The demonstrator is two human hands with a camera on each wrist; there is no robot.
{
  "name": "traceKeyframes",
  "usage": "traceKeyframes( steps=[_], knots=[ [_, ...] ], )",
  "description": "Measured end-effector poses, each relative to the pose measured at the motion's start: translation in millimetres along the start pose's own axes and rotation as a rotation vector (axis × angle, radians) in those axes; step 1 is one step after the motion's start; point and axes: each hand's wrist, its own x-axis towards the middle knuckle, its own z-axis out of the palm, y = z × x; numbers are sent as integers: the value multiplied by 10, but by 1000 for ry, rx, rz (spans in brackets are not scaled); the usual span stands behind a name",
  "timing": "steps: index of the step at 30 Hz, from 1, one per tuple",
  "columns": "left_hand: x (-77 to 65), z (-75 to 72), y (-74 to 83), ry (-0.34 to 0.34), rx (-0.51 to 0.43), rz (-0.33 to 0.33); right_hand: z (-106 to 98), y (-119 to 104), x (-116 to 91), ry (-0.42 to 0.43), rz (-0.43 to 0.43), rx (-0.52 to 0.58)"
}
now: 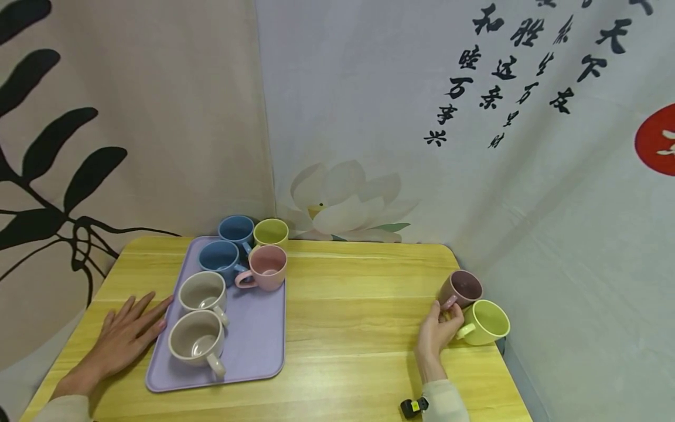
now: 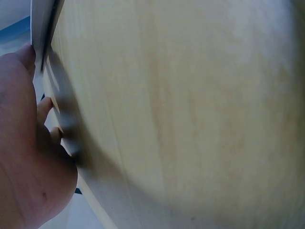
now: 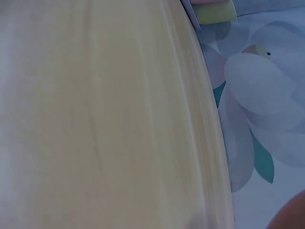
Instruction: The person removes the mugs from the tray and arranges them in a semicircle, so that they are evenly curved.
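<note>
My left hand lies with fingers spread on the table, its fingertips touching the left edge of the lilac tray. In the left wrist view, part of that hand shows beside the tray's rim. On the tray stand two grey-beige mugs, two blue mugs, a pink mug and a yellow-green mug. At the table's right side, my right hand pinches the handle of a mauve mug. Another yellow-green mug stands close beside that hand.
The yellow wooden table has a rounded back right corner, and both right-hand mugs are near its right edge. Behind it hangs a white cloth with a lotus print and black characters. A beige curtain hangs at the left.
</note>
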Motion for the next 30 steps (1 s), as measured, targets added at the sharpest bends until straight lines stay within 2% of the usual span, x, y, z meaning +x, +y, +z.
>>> traceKeyframes(
  steps=[7, 14, 17, 23, 30],
  knots=[
    [4, 15, -18, 10, 2, 10, -48, -78, -162, -50, 3, -50],
    [4, 13, -14, 16, -2, 12, -15, -146, -342, -79, -84, -47],
    [3, 0, -6, 20, 0, 13, 45, -160, -417, -130, -136, -63],
    [-9, -15, 22, 27, 2, 16, 185, -150, -596, -368, -239, -112],
    [-14, -16, 29, 35, 2, 28, 368, -162, -842, -642, -245, -156]
  ],
)
